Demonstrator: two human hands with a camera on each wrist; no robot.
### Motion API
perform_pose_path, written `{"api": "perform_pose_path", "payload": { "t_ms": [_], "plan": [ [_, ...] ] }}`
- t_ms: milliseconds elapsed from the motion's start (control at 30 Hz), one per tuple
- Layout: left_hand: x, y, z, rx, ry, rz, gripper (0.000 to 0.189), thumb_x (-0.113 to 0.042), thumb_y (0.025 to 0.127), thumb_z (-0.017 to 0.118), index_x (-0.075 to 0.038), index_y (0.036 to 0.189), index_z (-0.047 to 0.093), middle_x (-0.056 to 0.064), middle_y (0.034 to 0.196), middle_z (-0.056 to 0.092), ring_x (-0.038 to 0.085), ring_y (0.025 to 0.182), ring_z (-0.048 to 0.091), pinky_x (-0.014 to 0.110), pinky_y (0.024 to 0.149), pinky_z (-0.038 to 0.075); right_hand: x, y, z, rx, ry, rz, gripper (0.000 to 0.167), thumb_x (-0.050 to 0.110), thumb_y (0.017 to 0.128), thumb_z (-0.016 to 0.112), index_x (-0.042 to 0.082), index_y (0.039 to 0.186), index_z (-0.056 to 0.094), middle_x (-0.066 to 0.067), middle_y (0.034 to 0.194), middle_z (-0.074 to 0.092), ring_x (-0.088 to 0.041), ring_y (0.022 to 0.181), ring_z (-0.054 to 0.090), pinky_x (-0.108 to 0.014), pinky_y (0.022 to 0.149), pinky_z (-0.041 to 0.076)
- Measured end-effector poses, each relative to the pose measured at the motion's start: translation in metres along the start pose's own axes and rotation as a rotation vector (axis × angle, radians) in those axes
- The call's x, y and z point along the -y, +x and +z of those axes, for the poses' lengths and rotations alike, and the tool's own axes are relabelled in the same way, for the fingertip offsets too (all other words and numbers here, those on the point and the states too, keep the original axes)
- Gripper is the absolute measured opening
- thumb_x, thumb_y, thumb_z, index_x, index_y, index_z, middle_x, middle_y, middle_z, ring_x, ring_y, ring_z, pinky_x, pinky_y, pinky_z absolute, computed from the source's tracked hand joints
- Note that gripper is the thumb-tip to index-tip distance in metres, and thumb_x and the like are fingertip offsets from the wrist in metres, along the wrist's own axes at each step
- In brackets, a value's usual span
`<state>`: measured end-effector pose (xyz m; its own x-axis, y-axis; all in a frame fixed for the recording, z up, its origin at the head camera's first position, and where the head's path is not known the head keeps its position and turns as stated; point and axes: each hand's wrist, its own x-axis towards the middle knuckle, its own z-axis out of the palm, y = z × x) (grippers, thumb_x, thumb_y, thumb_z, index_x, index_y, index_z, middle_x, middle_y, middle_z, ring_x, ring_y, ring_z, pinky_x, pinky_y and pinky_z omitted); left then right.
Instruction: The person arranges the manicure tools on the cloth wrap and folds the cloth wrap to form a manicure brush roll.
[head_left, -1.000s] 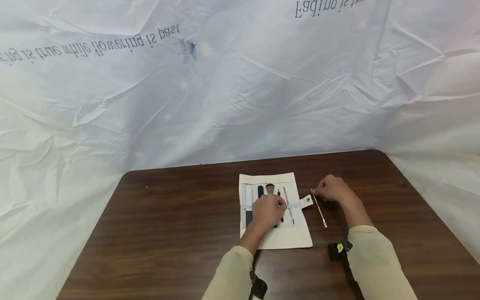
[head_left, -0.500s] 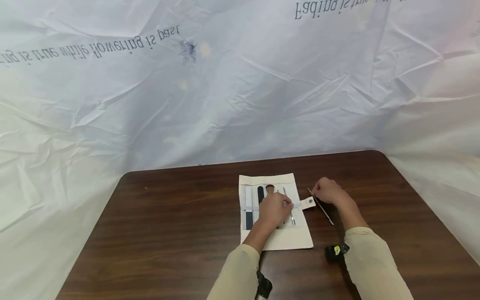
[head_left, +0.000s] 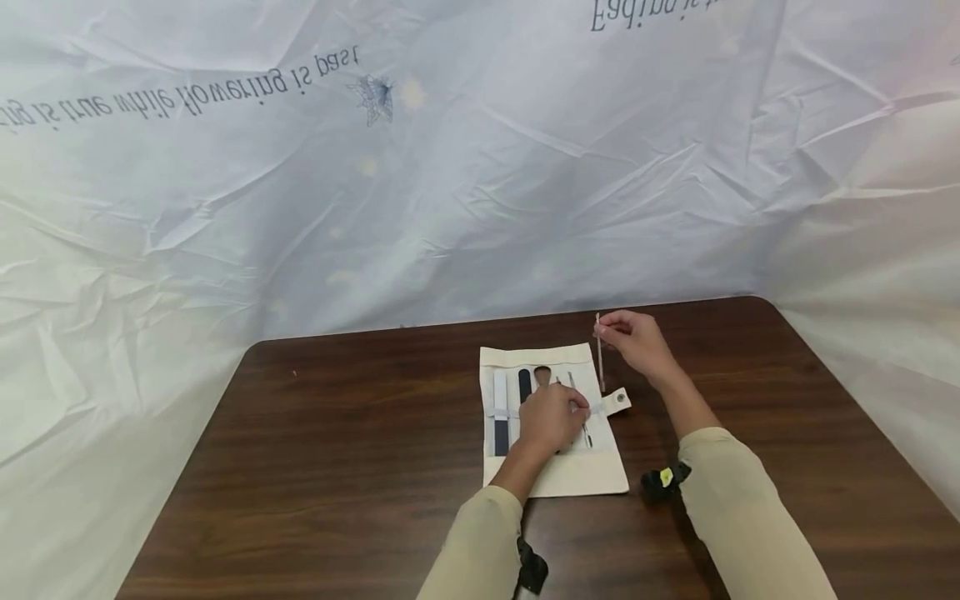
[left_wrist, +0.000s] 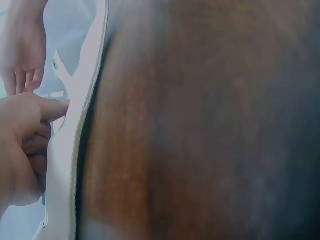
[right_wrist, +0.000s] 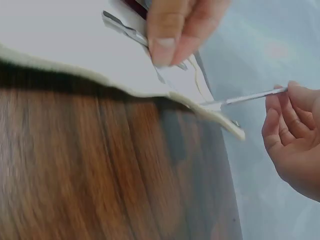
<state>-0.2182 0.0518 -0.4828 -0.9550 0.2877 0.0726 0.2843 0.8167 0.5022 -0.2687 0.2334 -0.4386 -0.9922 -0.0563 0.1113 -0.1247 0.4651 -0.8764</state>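
Observation:
A cream fabric roll case lies unfolded on the table with several slim tools under a pale elastic band. My left hand is over its right half, thumb and fingertips pinching the elastic band beside a metal cuticle pusher in the case. Up at the case's far right corner, my right hand pinches a second thin metal cuticle pusher by its upper end. It points down, and its lower end is by the case's snap tab. In the right wrist view this tool reaches toward the case edge.
A white-and-dark nail file, a black file and a brown rounded tool sit in the case, left of the left hand. The dark wooden table ends at a white printed curtain behind.
My right hand has risen toward the far side and left, and the cuticle pusher in it has swung to nearly upright beside the case. My left hand has shifted slightly right along the band.

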Motion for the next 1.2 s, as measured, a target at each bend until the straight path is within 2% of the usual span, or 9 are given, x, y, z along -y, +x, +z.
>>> {"api": "perform_pose_path", "payload": {
  "t_ms": [167,367,533,633,700,800,1000,1200],
  "plan": [
    [0.002,0.0,0.0,0.013,-0.045,-0.006,0.008,-0.029,0.091,0.075,-0.028,0.089,0.082,-0.01,0.071,0.072,0.005,0.057,0.056,0.025,0.05,0.037,-0.004,0.005,0.012,0.018,0.036,0.026,0.028,0.012,0.102,0.06,-0.012,0.117,0.064,-0.033,0.112,0.068,0.002,0.077,0.064,-0.024,0.077,0.058],
    [0.003,0.0,0.001,0.029,-0.04,-0.008,0.009,-0.03,0.092,0.074,-0.029,0.088,0.082,-0.01,0.074,0.072,0.004,0.059,0.056,0.024,0.05,0.036,-0.011,0.004,0.018,0.048,0.036,0.12,0.028,0.011,0.102,0.061,-0.012,0.117,0.065,-0.029,0.11,0.071,-0.002,0.077,0.065,-0.022,0.074,0.058],
    [0.002,0.001,0.0,0.021,-0.045,-0.004,0.009,-0.029,0.092,0.074,-0.029,0.088,0.082,-0.011,0.081,0.075,0.005,0.062,0.059,0.024,0.05,0.037,-0.011,0.001,0.019,0.158,-0.023,0.229,0.027,0.01,0.102,0.059,-0.012,0.117,0.066,-0.018,0.096,0.074,-0.005,0.074,0.065,-0.023,0.071,0.057],
    [0.002,0.0,-0.002,0.02,-0.048,-0.011,0.01,-0.029,0.092,0.074,-0.029,0.087,0.082,-0.011,0.084,0.076,0.005,0.063,0.061,0.024,0.05,0.037,-0.01,-0.003,0.02,0.25,-0.105,0.277,0.025,0.009,0.1,0.06,-0.012,0.112,0.069,-0.009,0.083,0.074,-0.006,0.069,0.065,-0.025,0.068,0.056],
    [0.002,0.0,-0.002,0.023,-0.05,-0.017,0.01,-0.029,0.092,0.073,-0.029,0.088,0.082,-0.011,0.086,0.077,0.005,0.064,0.062,0.024,0.05,0.037,-0.009,-0.005,0.022,0.282,-0.16,0.298,0.023,0.009,0.099,0.062,-0.01,0.108,0.072,-0.004,0.076,0.073,-0.006,0.066,0.064,-0.025,0.065,0.054],
    [0.001,0.002,-0.002,0.026,-0.049,-0.013,0.01,-0.029,0.092,0.073,-0.03,0.088,0.082,-0.012,0.087,0.077,0.006,0.066,0.063,0.024,0.05,0.038,-0.008,-0.009,0.023,0.26,-0.21,0.317,0.02,0.011,0.097,0.066,-0.006,0.101,0.075,-0.001,0.07,0.072,-0.005,0.063,0.064,-0.024,0.063,0.052],
    [0.001,0.003,-0.001,0.032,-0.055,-0.005,0.011,-0.03,0.093,0.073,-0.03,0.088,0.083,-0.012,0.086,0.077,0.005,0.065,0.062,0.024,0.05,0.038,-0.009,-0.013,0.026,0.213,-0.226,0.319,0.021,0.016,0.095,0.069,-0.003,0.099,0.074,-0.001,0.071,0.071,-0.009,0.065,0.062,-0.026,0.063,0.048],
    [0.002,0.002,0.001,0.025,-0.061,0.004,0.011,-0.029,0.093,0.073,-0.028,0.088,0.082,-0.012,0.075,0.074,0.002,0.056,0.054,0.023,0.047,0.037,-0.023,-0.014,0.022,0.206,-0.1,0.328,0.027,0.021,0.097,0.067,-0.005,0.104,0.073,0.004,0.072,0.071,-0.007,0.067,0.063,-0.026,0.062,0.049]
  ]
}}
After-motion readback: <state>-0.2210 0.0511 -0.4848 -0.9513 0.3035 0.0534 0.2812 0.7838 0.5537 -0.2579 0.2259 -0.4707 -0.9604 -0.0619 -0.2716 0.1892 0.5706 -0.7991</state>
